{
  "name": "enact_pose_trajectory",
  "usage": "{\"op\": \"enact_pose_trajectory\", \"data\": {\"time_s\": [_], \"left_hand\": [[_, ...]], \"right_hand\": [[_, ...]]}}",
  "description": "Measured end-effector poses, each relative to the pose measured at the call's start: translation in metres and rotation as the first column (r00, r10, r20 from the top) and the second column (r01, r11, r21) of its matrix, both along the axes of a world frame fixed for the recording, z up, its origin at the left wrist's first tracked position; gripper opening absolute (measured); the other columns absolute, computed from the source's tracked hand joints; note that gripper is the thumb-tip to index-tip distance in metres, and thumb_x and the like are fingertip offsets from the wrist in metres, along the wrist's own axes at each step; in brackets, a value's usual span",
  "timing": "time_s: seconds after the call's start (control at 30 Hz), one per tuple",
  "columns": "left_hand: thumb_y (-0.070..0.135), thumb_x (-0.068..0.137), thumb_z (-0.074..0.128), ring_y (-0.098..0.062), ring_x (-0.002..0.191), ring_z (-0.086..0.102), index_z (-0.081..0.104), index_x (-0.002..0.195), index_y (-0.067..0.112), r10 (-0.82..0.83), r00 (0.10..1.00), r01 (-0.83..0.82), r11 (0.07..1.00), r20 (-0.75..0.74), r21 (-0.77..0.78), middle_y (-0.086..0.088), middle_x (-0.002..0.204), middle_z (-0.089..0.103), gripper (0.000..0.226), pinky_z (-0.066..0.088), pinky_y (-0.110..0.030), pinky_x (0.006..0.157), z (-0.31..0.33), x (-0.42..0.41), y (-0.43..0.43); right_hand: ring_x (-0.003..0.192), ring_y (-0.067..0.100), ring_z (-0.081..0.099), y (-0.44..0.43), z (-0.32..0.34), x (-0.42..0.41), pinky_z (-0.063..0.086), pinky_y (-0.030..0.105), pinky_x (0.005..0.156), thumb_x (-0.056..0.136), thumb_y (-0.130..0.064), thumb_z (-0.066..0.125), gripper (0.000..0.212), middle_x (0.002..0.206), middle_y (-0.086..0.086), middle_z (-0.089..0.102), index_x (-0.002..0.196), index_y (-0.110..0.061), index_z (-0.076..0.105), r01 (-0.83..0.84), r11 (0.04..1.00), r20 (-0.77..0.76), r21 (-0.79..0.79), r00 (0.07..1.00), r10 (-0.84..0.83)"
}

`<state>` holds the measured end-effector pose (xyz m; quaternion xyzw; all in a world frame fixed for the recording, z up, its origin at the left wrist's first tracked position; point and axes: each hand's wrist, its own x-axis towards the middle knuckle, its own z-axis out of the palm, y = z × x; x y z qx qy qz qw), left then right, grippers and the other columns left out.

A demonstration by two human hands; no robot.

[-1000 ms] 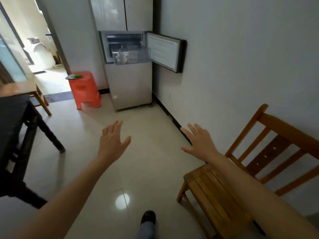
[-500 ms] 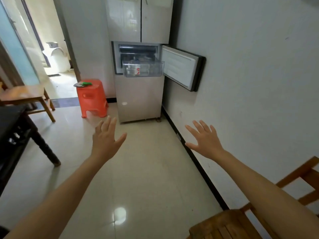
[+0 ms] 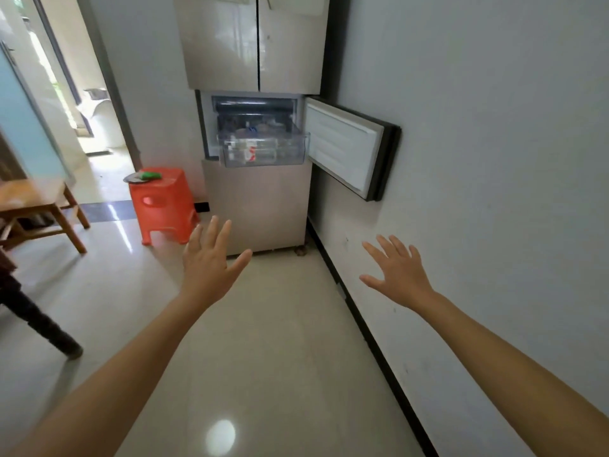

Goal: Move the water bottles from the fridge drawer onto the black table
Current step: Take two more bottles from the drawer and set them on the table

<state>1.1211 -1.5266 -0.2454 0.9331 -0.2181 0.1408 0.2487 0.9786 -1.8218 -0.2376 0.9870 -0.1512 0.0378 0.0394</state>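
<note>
Head view: unreadable red-and-white labels on water bottles (image 3: 253,152) in fridge drawer (image 3: 298,150).

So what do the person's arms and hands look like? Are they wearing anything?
Both arms are bare all the way down: no sleeves show. The left hand and the right hand wear no gloves, and I can see no rings, watch or bracelet on either wrist. Nothing is marked on them.

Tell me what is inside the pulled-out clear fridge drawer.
Through the clear front of the fridge drawer, water bottles lie on their sides, one showing a red-and-white label. Blur prevents an exact count. Anything behind them, deeper in the compartment, is hidden.
</note>
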Motion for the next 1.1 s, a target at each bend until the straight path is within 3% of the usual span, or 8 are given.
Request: {"op": "enact_pose_trajectory", "data": {"time_s": [0.2,0.33,0.47,0.6,0.7,1.1], "left_hand": [[0.069,0.068,0.017,-0.041,0.137,0.019,0.035,0.140,0.009,0.082,0.997,-0.082,0.996,-0.008,0.020,-0.016,0.150,0.027,0.096,0.019,-0.051,0.110,-0.009,0.048,-0.013],[0.070,0.068,0.017,-0.038,0.138,0.017,0.032,0.142,0.012,0.154,0.987,-0.152,0.987,-0.047,0.054,-0.013,0.152,0.024,0.095,0.023,-0.053,0.107,-0.026,0.096,-0.010],[0.065,0.076,0.027,-0.036,0.139,0.014,0.029,0.143,0.013,0.188,0.980,-0.186,0.982,-0.058,0.043,-0.012,0.153,0.023,0.085,0.021,-0.052,0.108,-0.033,0.163,-0.015],[0.057,0.085,0.037,-0.034,0.141,0.010,0.022,0.145,0.013,0.210,0.975,-0.215,0.974,-0.076,-0.066,-0.012,0.154,0.019,0.076,0.016,-0.054,0.111,-0.027,0.236,-0.029],[0.061,0.079,0.030,-0.032,0.141,0.010,0.022,0.146,0.013,0.206,0.977,-0.211,0.971,-0.055,-0.112,-0.009,0.155,0.017,0.082,0.015,-0.053,0.110,-0.015,0.290,-0.039],[0.045,0.090,0.048,-0.030,0.142,0.007,0.020,0.146,0.014,0.236,0.966,-0.244,0.967,-0.108,-0.068,-0.006,0.156,0.014,0.069,0.016,-0.050,0.110,-0.010,0.439,-0.056]], "right_hand": [[0.144,0.023,0.001,-0.012,-0.011,0.075,0.006,0.046,0.114,0.091,-0.053,0.042,0.069,0.156,0.003,0.008,0.148,-0.029,0.011,-0.121,0.991,-0.026,0.052,0.992,0.122],[0.144,0.023,0.000,-0.018,-0.021,0.137,0.006,0.046,0.114,0.091,-0.051,0.042,0.068,0.156,0.003,0.008,0.148,-0.029,0.012,-0.184,0.981,-0.046,0.059,0.981,0.186],[0.144,0.022,0.000,-0.025,-0.022,0.210,0.008,0.046,0.113,0.091,-0.051,0.043,0.067,0.156,0.003,0.008,0.147,-0.029,0.013,-0.224,0.974,-0.040,0.046,0.973,0.225],[0.144,0.022,-0.001,-0.038,-0.014,0.284,0.009,0.046,0.113,0.091,-0.051,0.042,0.067,0.157,0.002,0.006,0.147,-0.029,0.012,-0.232,0.973,-0.082,0.016,0.969,0.233],[0.144,0.022,-0.001,-0.049,-0.003,0.341,0.007,0.046,0.114,0.091,-0.052,0.041,0.067,0.157,0.002,0.006,0.147,-0.030,0.012,-0.229,0.973,-0.098,-0.010,0.969,0.227],[0.144,0.020,-0.002,-0.052,0.013,0.522,0.002,0.046,0.115,0.091,-0.052,0.044,0.068,0.157,0.001,0.005,0.147,-0.031,0.013,-0.311,0.950,-0.083,-0.012,0.948,0.309]]}}
